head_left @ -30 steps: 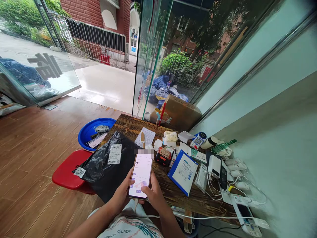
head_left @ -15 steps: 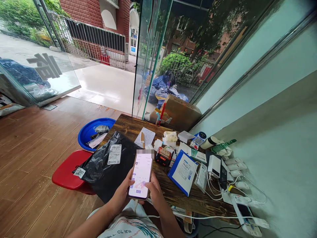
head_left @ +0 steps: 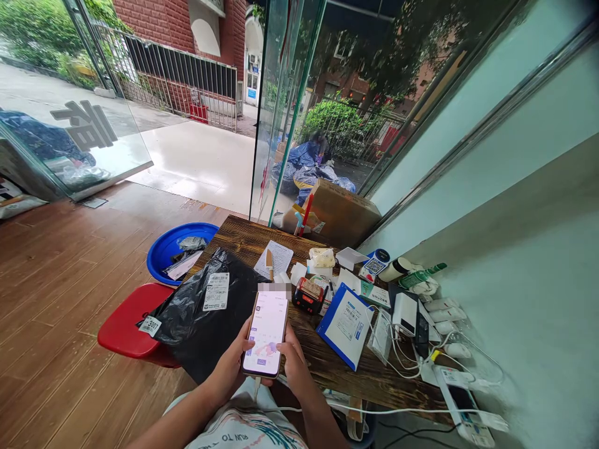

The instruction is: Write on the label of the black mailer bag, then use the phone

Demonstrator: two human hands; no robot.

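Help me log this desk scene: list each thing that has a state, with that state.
Phone: screen lit, cable plugged in, held in both hands.
Left hand: gripping the phone.
Right hand: holding the phone's edge.
Black parcel bag: sealed, labelled, lying flat.
Blue basin: holding papers.
Cardboard box: closed.

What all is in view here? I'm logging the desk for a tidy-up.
phone: 1, screen lit, held in both hands
black parcel bag: 1, labelled, table's left edge, over the stool
red stool: 1, left of table
blue basin: 1, on the floor, holding papers
label printer: 1, black and red, mid-table
blue-edged envelope: 1, right of phone
cardboard box: 1, brown, behind the table
wooden table: 1, dark brown
chargers and cables: several, white, by the wall
left hand: grip on phone's left side
right hand: supports phone, thumb on screen
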